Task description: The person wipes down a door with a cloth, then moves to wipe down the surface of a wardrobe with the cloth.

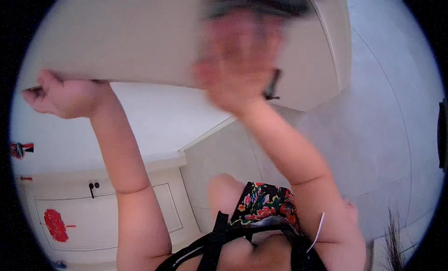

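My left hand (65,97) is at the far left, beside the edge of a large beige panel (130,33). Its fingers are curled in toward the thumb, and whatever may be between them is too small to make out. My right hand (240,66) is raised in front of the same panel at upper centre, smeared by motion. A blurred dark object (261,3) lies at its fingertips; whether the hand grips it cannot be told. Just right of the right wrist, a small dark handle-like part (273,86) shows.
A white door (88,224) with a dark handle (92,188) and a red decoration (57,225) is at lower left. Grey tiled floor (368,131) spans the right side. Floral fabric (266,205) covers my lap area. A dark object (442,135) stands at the far right edge.
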`<state>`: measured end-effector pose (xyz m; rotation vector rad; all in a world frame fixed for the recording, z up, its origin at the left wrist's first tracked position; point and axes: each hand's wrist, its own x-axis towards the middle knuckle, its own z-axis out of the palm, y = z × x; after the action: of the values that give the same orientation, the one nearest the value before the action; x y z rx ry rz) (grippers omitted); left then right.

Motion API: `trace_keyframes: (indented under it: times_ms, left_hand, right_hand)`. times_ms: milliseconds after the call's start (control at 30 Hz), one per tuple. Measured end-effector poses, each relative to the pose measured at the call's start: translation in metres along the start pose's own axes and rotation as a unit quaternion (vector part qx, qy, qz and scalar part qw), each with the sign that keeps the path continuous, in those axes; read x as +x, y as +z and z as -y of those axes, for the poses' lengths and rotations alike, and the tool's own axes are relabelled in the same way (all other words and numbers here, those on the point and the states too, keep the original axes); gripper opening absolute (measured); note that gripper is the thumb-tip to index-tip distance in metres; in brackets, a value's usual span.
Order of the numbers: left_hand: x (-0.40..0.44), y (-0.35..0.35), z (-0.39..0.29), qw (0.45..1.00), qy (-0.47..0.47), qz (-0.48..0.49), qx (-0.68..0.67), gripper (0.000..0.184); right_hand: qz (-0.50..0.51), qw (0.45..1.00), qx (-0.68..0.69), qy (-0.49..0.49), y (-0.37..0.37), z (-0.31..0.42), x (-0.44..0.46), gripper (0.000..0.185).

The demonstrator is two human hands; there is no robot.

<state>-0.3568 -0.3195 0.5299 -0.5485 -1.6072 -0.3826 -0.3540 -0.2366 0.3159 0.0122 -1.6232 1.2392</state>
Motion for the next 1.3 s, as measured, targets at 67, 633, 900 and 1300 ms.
trace_keyframes:
  times_ms: [67, 633, 900, 1300]
  left_hand:
    - [0.011, 0.005, -0.019, 0.999, -0.016, -0.016, -0.048, 0.039]
    - [0.019, -0.017, 0.011, 0.994, 0.047, 0.050, -0.082, 0.024]
    - [0.011, -0.008, 0.003, 0.998, 0.038, -0.008, -0.042, 0.039]
    - [0.020, -0.040, -0.001, 0.983, 0.065, -0.034, 0.169, 0.022]
  right_hand:
    - [-0.005, 0.998, 0.003, -0.060, -0.010, 0.030, 0.015, 0.049]
    - [0.363, 0.922, -0.019, 0.130, -0.041, -0.158, -0.254, 0.028]
    - [0.084, 0.988, 0.050, -0.121, 0.001, -0.071, -0.153, 0.029]
    - [-0.062, 0.997, 0.028, 0.037, -0.039, -0.074, -0.043, 0.036]
